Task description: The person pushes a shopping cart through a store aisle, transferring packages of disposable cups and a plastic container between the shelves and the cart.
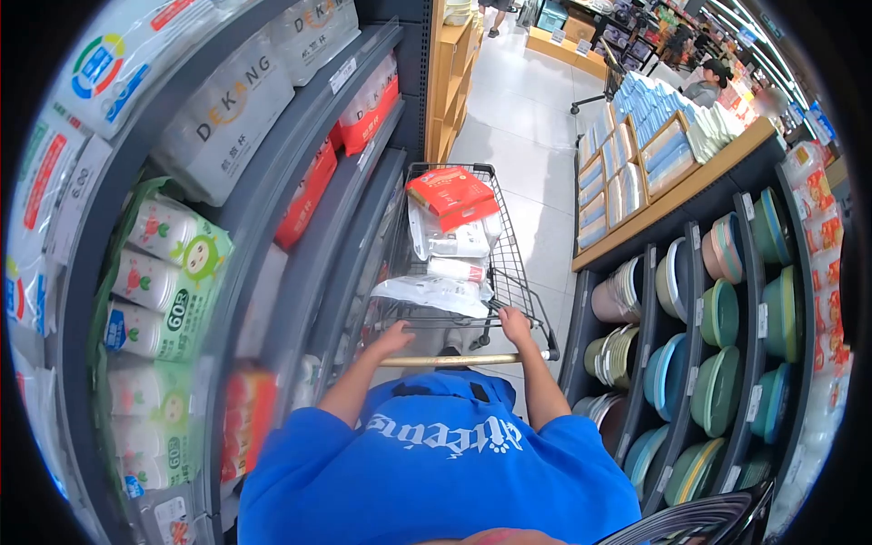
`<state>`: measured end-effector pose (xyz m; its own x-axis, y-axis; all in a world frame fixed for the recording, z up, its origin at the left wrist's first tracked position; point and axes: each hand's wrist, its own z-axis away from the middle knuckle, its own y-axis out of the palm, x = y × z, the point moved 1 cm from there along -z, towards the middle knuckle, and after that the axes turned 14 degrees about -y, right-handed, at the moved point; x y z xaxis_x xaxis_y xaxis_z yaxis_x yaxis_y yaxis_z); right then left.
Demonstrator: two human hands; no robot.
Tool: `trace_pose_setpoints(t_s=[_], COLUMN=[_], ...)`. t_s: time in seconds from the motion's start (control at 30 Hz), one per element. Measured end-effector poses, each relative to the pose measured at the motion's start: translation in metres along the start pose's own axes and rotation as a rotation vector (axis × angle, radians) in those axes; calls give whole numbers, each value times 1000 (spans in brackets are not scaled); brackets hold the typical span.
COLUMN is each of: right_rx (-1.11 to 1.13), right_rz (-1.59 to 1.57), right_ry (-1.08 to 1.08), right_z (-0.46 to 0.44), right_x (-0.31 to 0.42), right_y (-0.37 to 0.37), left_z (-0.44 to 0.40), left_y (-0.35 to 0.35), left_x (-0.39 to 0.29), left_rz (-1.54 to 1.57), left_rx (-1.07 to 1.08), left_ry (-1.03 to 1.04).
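A black wire shopping cart [520, 272] stands ahead of me, its pale handle bar [468, 360] crossing near my body. Both forearms reach over the bar. My left hand [392, 339] is closed on the left end of the cart's rear frame, and my right hand [515, 325] is closed round the frame's right side. Inside the basket, a red package [451, 193] lies on top of white plastic-wrapped packs [459, 238]. Nearer to me are a small white and red pack [456, 269] and a crumpled whitish plastic bag [436, 292].
Shelves on the left hold green cup packs [168, 272] and large clear packs [227, 118]. On the right, a rack holds stacked basins [718, 391], with folded cloths [649, 118] on a wooden display. A tiled aisle [518, 136] runs ahead; a person [708, 86] is beyond.
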<state>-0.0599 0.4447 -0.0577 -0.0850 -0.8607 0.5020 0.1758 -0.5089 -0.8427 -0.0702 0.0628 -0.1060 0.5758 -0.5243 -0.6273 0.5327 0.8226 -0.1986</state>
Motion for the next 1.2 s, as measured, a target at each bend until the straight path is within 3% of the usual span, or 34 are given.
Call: trace_pose_setpoints(t_s=[0.17,0.27,0.37,0.47,0.67,0.87,1.07,1.2], right_rx=[64,-127,-125,39,89,133,173,207], right_rz=[76,196,197,203,123,87,74,105], right_ry=[30,-149,-85,-38,2,13,-69,-53], right_z=[45,92,129,149,164,183,214,249], right_x=[52,82,123,144,146,140,109,112], right_y=[0,28,32,30,35,35,37,29], left_z=[35,59,58,72,104,128,123,164], left_y=[-14,-20,-13,-9,-13,2,29,51], left_x=[8,10,30,36,42,47,85,91], left_rz=[90,141,166,40,63,6,55,120], left_rx=[-33,3,-74,-254,-409,-501,-397,-376], left_ry=[-6,-73,15,145,305,251,186,148])
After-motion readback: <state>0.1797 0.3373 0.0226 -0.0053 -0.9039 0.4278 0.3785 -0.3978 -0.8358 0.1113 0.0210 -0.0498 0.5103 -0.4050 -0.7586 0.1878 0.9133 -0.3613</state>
